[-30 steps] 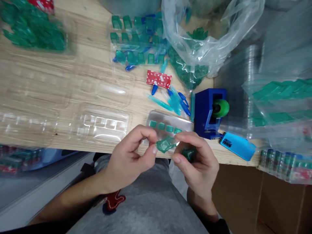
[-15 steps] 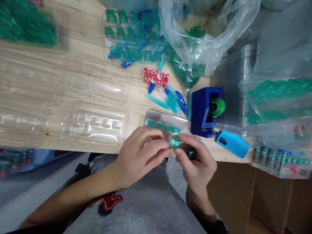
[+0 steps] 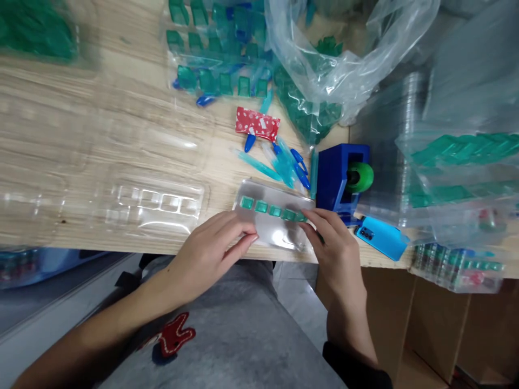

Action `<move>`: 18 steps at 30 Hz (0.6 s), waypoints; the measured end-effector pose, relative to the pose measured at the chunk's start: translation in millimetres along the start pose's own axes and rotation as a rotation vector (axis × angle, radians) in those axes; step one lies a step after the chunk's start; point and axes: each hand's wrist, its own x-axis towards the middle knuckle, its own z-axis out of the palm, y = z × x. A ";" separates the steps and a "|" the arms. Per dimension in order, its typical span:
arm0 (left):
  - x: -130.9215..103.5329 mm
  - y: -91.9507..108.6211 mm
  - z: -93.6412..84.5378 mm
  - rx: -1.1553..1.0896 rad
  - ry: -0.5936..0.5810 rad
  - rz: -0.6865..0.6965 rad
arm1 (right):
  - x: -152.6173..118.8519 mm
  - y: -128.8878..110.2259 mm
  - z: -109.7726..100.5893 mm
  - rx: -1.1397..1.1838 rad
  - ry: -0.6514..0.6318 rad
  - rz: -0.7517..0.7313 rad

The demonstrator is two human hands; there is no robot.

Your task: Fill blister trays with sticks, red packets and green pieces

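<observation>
A small clear plastic tray (image 3: 267,229) lies at the table's front edge, with a row of green translucent cube-like pieces (image 3: 261,206) along its middle. My right hand (image 3: 338,246) pinches another green piece (image 3: 300,216) at the right end of that row, its fingertips partly covering it. At the tray's near left corner is my left hand (image 3: 219,246), thumb and fingers pressed together on the plastic. Exactly how those fingers grip the edge is hard to see.
Behind the tray lie blue and turquoise plastic pieces (image 3: 287,165) and a red patterned packet (image 3: 257,123). A blue tape dispenser (image 3: 334,175) stands to the right, beside a blue phone (image 3: 383,237). Clear trays (image 3: 158,200) spread leftward; a plastic bag (image 3: 308,108) holds green pieces.
My hands have parted. The right one has lowered the green piece from in front of the tray into the row's right end; the left one has moved left to the tray's corner.
</observation>
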 end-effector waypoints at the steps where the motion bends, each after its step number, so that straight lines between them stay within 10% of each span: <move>1: 0.1 0.0 -0.3 0.001 -0.003 -0.001 | -0.1 -0.5 -2.3 -0.046 -0.024 0.022; 18: 5.8 -16.0 23.1 0.387 -0.375 0.181 | 2.0 17.2 12.2 0.128 -0.069 0.000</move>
